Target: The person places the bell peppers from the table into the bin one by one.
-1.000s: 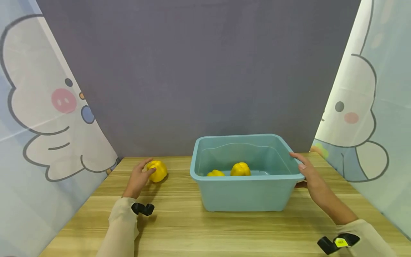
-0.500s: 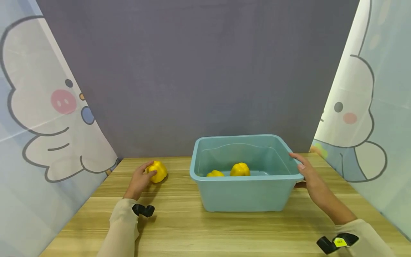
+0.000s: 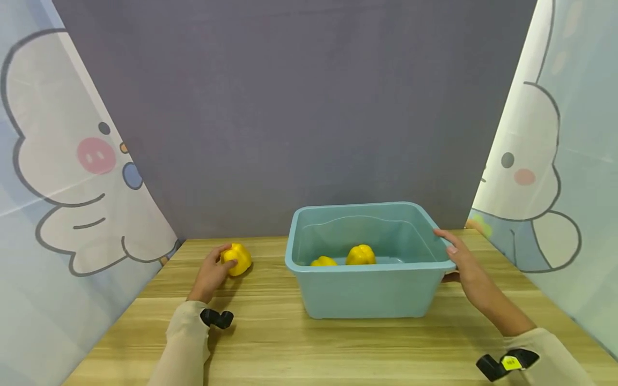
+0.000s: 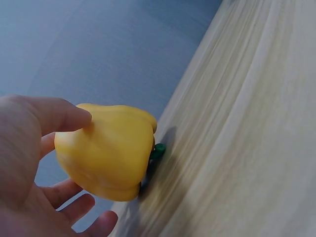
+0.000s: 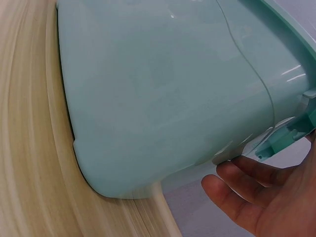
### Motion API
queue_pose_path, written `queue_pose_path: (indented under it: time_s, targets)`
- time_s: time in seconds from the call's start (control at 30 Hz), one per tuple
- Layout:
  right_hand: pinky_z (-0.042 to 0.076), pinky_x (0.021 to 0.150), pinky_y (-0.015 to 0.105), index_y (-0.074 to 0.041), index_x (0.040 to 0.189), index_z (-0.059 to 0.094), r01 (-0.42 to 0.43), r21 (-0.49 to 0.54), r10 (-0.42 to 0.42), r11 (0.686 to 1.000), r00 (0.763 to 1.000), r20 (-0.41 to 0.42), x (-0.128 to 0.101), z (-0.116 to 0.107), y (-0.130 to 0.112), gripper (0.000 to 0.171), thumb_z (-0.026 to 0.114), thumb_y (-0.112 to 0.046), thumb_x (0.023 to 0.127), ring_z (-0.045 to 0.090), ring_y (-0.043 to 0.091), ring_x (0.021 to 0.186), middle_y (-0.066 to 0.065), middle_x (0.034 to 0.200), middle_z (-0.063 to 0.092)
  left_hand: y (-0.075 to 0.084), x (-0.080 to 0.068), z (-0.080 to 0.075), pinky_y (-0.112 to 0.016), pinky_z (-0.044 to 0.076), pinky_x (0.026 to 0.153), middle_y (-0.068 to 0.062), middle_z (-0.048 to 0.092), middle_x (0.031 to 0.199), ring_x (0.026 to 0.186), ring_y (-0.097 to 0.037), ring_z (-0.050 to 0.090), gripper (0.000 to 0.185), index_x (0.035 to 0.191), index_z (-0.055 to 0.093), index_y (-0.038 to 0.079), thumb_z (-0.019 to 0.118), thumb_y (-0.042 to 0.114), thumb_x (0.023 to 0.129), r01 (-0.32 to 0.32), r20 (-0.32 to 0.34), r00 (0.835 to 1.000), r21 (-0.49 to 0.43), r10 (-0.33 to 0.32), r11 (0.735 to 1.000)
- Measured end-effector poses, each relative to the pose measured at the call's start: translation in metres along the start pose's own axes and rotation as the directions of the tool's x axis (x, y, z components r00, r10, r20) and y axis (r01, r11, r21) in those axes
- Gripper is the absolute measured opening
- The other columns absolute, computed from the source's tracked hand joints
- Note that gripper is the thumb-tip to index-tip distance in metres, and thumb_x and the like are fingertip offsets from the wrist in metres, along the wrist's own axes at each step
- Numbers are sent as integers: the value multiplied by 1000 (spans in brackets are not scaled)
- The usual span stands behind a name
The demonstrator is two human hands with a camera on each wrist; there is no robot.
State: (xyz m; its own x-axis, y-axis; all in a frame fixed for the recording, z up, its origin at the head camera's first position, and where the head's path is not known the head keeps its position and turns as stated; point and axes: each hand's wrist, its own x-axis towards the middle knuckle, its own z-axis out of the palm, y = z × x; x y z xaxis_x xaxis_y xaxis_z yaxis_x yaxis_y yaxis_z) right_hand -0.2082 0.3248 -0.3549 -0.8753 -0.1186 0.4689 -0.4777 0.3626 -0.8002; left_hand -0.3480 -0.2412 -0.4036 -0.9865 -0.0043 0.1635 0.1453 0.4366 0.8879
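On the far left of the table, my left hand [image 3: 212,272] holds a yellow bell pepper [image 3: 238,259], thumb on the near side. In the left wrist view, the bell pepper [image 4: 106,153] has its green stem [image 4: 158,151] towards the tabletop, and several fingers curve below it. My right hand [image 3: 469,268] grips the light blue plastic bin [image 3: 364,292] at its right rim, thumb on top near the front corner. Seen from the right wrist, its fingers [image 5: 247,185] curl up under the rim outside the wall. Two more yellow bell peppers [image 3: 361,254] lie inside, partly hidden by the front wall.
The wood-grain table [image 3: 270,354] carries the bin right of centre. A grey panel [image 3: 309,118] rises behind the table's far edge. Curtains with cartoon figures [image 3: 63,161] hang at both sides. Each sleeve bears a black wrist camera [image 3: 217,318].
Almost nothing differs; the head view has tilted very slightly. Both hands stay where they were, at the bell pepper and the bin rim.
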Motion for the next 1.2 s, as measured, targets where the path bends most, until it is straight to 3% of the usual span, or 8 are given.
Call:
queue_pose_path:
  time_s: [0.33,0.6,0.8,0.9,1.07,1.2]
  targets:
    - [53,67,39,-20,156,27,-7,6,7,1000,1000,-4,3,-2,1,48,21,-32,109,52,7,100,7,140,31,6,1,7,-51,35,110,-26,35,150,135,-38,38,61,147,33,-2,65,13,98,-21,-25,999,-4,20,1000]
    - [53,67,39,-23,155,28,-15,4,15,1000,1000,0,2,-2,2,48,21,-32,109,52,8,101,2,140,32,4,-2,10,-47,39,105,-25,39,140,128,-36,43,52,134,37,-5,68,6,94,-18,-83,996,18,19,1000]
    - [52,67,38,-22,156,27,-13,7,13,1000,1000,0,1,-1,4,48,21,-30,109,51,7,101,3,140,31,1,-1,8,-48,38,105,-26,38,140,129,-37,42,50,132,35,-3,67,6,94,-10,-80,997,14,11,1000]
    - [53,67,38,-21,156,27,-20,13,20,1000,1000,1,1,0,4,48,22,-30,110,52,6,101,4,141,31,1,-4,7,-49,38,105,-27,37,141,129,-39,42,52,134,33,0,66,8,95,5,-69,998,23,-3,1000]
    - [53,67,39,-18,157,24,-16,-3,16,1000,1000,8,2,-1,2,49,20,-30,110,51,6,102,12,144,28,0,-5,4,-53,38,106,-32,34,148,132,-43,42,76,155,22,8,67,10,94,0,-48,999,20,1,1000]
    - [53,68,38,-16,157,22,-21,-14,21,1000,1000,11,2,-2,2,50,20,-31,110,49,8,104,16,147,24,1,-3,5,-54,35,110,-30,28,155,135,-43,39,84,160,14,6,66,10,94,4,-37,999,23,-3,1000]
